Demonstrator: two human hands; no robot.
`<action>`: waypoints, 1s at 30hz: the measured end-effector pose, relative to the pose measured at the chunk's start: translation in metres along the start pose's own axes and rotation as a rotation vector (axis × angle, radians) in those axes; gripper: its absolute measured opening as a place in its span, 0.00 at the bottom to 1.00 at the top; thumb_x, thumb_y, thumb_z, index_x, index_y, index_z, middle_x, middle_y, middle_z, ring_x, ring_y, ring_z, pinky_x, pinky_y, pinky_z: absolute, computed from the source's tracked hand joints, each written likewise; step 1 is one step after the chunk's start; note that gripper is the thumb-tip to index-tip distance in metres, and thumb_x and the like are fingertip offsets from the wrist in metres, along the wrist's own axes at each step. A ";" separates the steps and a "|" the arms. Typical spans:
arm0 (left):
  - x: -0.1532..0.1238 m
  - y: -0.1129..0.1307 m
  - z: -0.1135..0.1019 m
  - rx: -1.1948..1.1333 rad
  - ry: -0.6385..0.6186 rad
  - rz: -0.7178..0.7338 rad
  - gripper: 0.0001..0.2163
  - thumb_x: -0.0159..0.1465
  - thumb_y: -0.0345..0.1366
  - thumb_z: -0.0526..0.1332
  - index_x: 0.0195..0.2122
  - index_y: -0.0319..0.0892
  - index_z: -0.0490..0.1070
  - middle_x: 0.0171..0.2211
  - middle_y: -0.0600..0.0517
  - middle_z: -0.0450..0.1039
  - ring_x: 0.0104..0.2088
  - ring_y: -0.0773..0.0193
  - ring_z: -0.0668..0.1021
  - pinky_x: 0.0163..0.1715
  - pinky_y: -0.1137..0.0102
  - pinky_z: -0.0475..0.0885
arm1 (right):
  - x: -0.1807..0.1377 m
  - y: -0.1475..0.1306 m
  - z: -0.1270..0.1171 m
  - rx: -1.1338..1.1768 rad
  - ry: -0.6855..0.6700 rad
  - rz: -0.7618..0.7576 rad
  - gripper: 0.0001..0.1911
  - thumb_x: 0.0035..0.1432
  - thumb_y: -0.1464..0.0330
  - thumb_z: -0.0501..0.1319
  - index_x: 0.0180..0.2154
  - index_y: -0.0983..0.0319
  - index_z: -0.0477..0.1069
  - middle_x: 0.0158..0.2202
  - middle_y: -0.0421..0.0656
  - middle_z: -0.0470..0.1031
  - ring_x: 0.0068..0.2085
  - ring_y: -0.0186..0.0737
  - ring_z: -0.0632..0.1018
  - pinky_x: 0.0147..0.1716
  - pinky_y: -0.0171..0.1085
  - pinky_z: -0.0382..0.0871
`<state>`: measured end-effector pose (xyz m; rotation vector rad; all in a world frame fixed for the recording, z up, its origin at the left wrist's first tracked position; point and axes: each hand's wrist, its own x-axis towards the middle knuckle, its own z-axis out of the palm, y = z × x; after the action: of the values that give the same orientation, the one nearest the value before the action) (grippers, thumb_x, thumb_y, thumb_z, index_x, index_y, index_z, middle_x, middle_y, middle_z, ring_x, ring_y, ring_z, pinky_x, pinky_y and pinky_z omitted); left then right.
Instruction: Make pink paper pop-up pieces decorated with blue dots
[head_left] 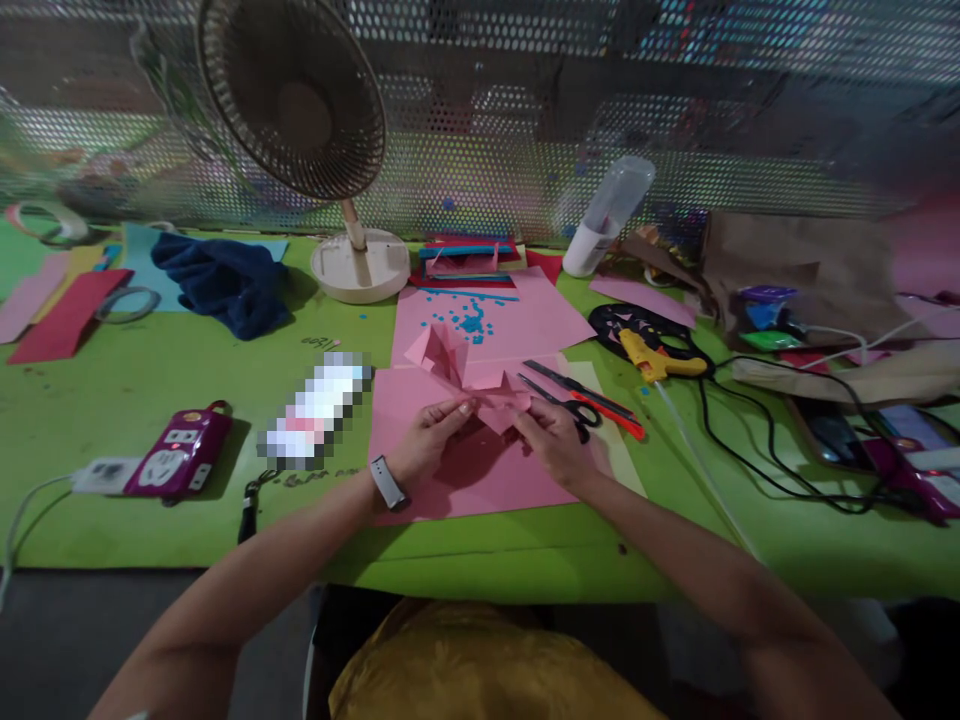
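Green table (225, 390), pink sheet (510, 492), and above its middle a folded pink paper (491, 398) spanning two hands.
The paper's longer run goes from far left to near right; the left hand (431, 437) pinches its near edge around the middle, the right hand (553, 442) pinches the right end, both grips narrow. The raised flap (439, 352) stands beyond the left fingertips, nearer that hand than the right.
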<state>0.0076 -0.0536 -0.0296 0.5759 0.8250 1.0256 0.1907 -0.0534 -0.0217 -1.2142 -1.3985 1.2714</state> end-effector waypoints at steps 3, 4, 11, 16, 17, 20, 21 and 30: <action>0.002 -0.001 -0.001 -0.004 0.006 -0.003 0.15 0.49 0.42 0.76 0.33 0.39 0.79 0.30 0.53 0.80 0.32 0.66 0.80 0.39 0.70 0.74 | 0.002 0.000 -0.002 0.034 0.015 0.023 0.25 0.56 0.48 0.63 0.19 0.61 0.70 0.17 0.40 0.70 0.17 0.31 0.67 0.16 0.32 0.62; 0.002 -0.001 -0.001 -0.009 0.007 -0.003 0.15 0.49 0.42 0.76 0.33 0.39 0.79 0.31 0.53 0.80 0.32 0.66 0.80 0.39 0.70 0.74 | 0.003 0.001 -0.002 0.052 0.006 0.047 0.27 0.57 0.47 0.61 0.19 0.61 0.71 0.17 0.40 0.71 0.18 0.31 0.68 0.16 0.31 0.63; 0.004 0.002 0.002 -0.082 0.020 0.037 0.12 0.51 0.40 0.75 0.32 0.40 0.77 0.26 0.54 0.77 0.29 0.68 0.78 0.36 0.70 0.74 | 0.002 0.003 0.004 0.116 -0.189 0.143 0.25 0.52 0.47 0.66 0.26 0.64 0.76 0.23 0.44 0.78 0.23 0.33 0.76 0.21 0.30 0.72; 0.002 0.002 0.003 -0.085 0.005 0.012 0.12 0.52 0.39 0.75 0.32 0.40 0.76 0.28 0.53 0.79 0.32 0.65 0.80 0.37 0.69 0.74 | -0.001 0.003 0.006 0.089 -0.209 0.149 0.22 0.53 0.50 0.66 0.31 0.64 0.78 0.25 0.44 0.80 0.23 0.32 0.77 0.19 0.29 0.72; 0.002 0.002 0.003 -0.074 0.008 0.005 0.12 0.52 0.40 0.74 0.32 0.40 0.76 0.27 0.53 0.78 0.31 0.65 0.80 0.36 0.69 0.74 | -0.001 0.004 0.006 0.098 -0.216 0.155 0.23 0.53 0.50 0.66 0.33 0.64 0.78 0.26 0.44 0.80 0.24 0.33 0.77 0.20 0.29 0.73; 0.002 0.002 0.004 -0.060 0.012 0.017 0.12 0.51 0.40 0.75 0.30 0.40 0.76 0.25 0.54 0.76 0.29 0.65 0.78 0.34 0.69 0.74 | -0.001 0.007 0.005 0.125 -0.216 0.172 0.23 0.55 0.49 0.64 0.34 0.65 0.78 0.27 0.45 0.80 0.24 0.33 0.78 0.22 0.30 0.74; 0.002 0.002 0.004 -0.060 0.009 0.031 0.13 0.51 0.41 0.75 0.28 0.40 0.75 0.24 0.55 0.76 0.28 0.66 0.78 0.34 0.69 0.73 | 0.000 0.008 0.005 0.131 -0.212 0.172 0.23 0.55 0.49 0.65 0.33 0.65 0.78 0.27 0.46 0.80 0.24 0.33 0.78 0.22 0.30 0.74; 0.000 -0.002 0.003 0.042 -0.091 0.090 0.16 0.52 0.46 0.73 0.32 0.39 0.78 0.31 0.50 0.80 0.33 0.64 0.80 0.40 0.68 0.73 | -0.001 0.006 0.006 0.045 -0.075 0.138 0.26 0.53 0.46 0.64 0.23 0.64 0.75 0.21 0.44 0.77 0.20 0.32 0.74 0.17 0.30 0.68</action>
<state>0.0113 -0.0544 -0.0294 0.6953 0.7473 1.0580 0.1854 -0.0551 -0.0281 -1.2616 -1.3510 1.4486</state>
